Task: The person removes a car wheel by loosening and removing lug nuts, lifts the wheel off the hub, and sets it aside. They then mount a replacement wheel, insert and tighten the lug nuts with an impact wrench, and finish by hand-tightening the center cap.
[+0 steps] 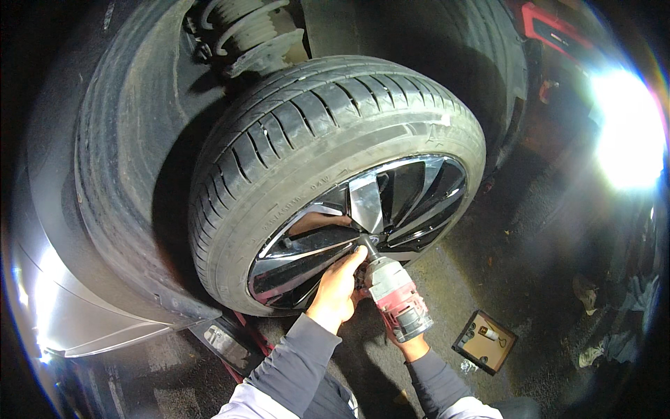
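A red and grey impact wrench (pixel 399 297) points up at the middle of a black and silver alloy wheel (pixel 365 202), its dark socket (pixel 368 244) against the hub area. My right hand (pixel 410 346) grips it from below; the tool's body hides most of those fingers. My left hand (pixel 336 290) is closed at the front of the wrench, thumb stretched along the socket and other fingers largely out of sight. Around the rim sits a black tyre (pixel 307 140), tilted in the wheel arch. The lug nut under the socket cannot be made out.
A grey car body panel (pixel 91 311) and the dark arch liner (pixel 125 153) border the wheel on the left. Above is a suspension spring (pixel 244 28). A small tray (pixel 486 341) with small items lies on the ground at right. A bright lamp (pixel 628 129) glares beyond.
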The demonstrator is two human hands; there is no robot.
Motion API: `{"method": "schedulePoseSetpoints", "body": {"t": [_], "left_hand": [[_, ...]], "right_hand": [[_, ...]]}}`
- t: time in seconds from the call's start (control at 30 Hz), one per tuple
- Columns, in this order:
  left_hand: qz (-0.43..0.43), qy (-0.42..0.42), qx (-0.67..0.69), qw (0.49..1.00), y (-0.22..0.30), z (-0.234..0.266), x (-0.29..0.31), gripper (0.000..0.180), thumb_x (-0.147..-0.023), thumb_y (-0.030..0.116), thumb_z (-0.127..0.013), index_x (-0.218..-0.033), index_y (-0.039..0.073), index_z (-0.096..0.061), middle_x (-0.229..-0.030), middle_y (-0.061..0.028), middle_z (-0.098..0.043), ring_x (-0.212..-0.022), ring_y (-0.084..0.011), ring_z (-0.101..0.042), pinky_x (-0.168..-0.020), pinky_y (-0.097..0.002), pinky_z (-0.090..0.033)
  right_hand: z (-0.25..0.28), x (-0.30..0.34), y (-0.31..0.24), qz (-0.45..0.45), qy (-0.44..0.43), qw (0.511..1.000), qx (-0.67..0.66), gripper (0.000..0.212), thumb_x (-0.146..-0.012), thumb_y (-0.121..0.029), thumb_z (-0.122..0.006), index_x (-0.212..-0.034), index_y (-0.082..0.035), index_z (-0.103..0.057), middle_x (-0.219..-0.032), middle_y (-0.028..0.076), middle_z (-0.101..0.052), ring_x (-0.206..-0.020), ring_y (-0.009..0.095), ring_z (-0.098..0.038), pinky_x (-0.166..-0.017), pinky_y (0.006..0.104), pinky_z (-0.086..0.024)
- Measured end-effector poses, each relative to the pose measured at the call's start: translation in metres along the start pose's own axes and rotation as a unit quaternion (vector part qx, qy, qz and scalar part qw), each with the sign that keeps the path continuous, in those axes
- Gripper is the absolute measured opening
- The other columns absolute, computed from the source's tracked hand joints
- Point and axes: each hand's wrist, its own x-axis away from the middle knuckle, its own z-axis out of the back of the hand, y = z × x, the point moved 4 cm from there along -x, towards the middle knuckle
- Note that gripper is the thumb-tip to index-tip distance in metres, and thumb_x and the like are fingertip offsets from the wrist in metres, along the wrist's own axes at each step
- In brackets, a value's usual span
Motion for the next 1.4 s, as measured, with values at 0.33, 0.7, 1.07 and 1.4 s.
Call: {"method": "schedulePoseSetpoints", "body": {"t": [0.33,0.7,1.07,1.4], "left_hand": [[0.008,0.035,0.027,0.999,-0.002,0.004,0.002,0.029,-0.1,0.036,-0.065,-0.119,0.014,-0.067,-0.106,-0.002,-0.072,-0.094,-0.0182,-0.07,-0.078,-0.0406,-0.059],[0.009,0.061,0.053,0.997,-0.016,0.018,0.001,0.023,-0.096,0.005,-0.052,-0.114,0.003,-0.065,-0.107,-0.0108,-0.069,-0.095,-0.0256,-0.068,-0.084,-0.0487,-0.059],[-0.018,0.023,0.113,0.993,-0.022,-0.005,0.005,0.011,-0.097,0.007,-0.067,-0.107,0.004,-0.069,-0.097,-0.0091,-0.072,-0.08,-0.0182,-0.063,-0.068,-0.0345,-0.051],[0.041,-0.105,0.027,0.993,-0.01,-0.029,0.025,0.015,-0.095,0.005,-0.072,-0.108,-0.002,-0.07,-0.085,-0.0035,-0.064,-0.066,-0.0094,-0.056,-0.053,-0.0234,-0.042]], "right_hand": [[0.005,-0.009,-0.005,0.022,0.007,0.999,0.043,0.056,-0.077,-0.007,-0.085,-0.129,-0.002,-0.063,-0.118,0.008,-0.072,-0.106,0.019,-0.071,-0.094,0.0326,-0.055],[0.011,0.01,0.005,-0.065,0.01,0.997,0.041,0.057,-0.085,-0.025,-0.077,-0.136,-0.004,-0.061,-0.13,0.01,-0.069,-0.119,0.026,-0.066,-0.104,0.04,-0.051],[0.084,0.078,0.046,0.067,-0.026,0.95,0.303,0.054,-0.084,-0.041,-0.072,-0.129,-0.012,-0.064,-0.127,0.01,-0.067,-0.117,0.031,-0.063,-0.099,0.0463,-0.05],[0.143,0.061,0.039,0.083,-0.018,0.964,0.251,0.057,-0.078,-0.041,-0.08,-0.127,-0.016,-0.065,-0.125,0.009,-0.067,-0.116,0.035,-0.061,-0.1,0.0478,-0.048]]}}
